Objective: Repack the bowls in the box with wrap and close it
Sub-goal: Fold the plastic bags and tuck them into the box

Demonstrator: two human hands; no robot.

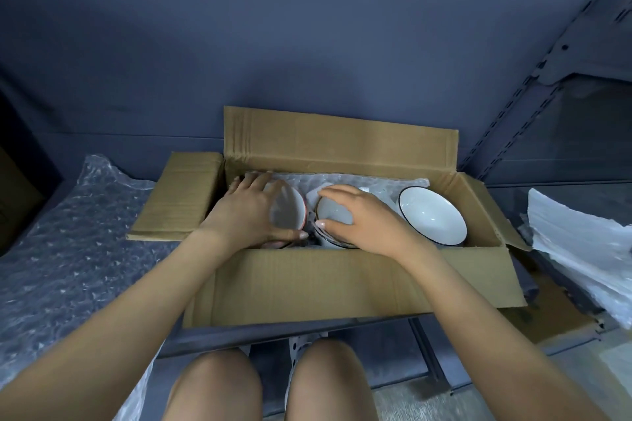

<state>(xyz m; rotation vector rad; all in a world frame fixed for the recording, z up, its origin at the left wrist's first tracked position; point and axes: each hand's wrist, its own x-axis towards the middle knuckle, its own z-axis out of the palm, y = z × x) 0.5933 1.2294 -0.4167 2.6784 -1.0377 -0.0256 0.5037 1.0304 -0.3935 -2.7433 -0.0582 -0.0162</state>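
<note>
Cardboard box [307, 284] open | left hand [249, 212], right hand [362, 219] each grip a bowl | bubble wrap [68, 232] left

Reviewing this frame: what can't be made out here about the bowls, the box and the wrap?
- Head view: the left hand covers most of the red-rimmed bowl.
- The right hand hides how many bowls lie stacked in the middle stack.
- The near wall of the box hides the box floor.
- The picture's edges cut off the bubble wrap on the left and the white sheets on the right.
</note>
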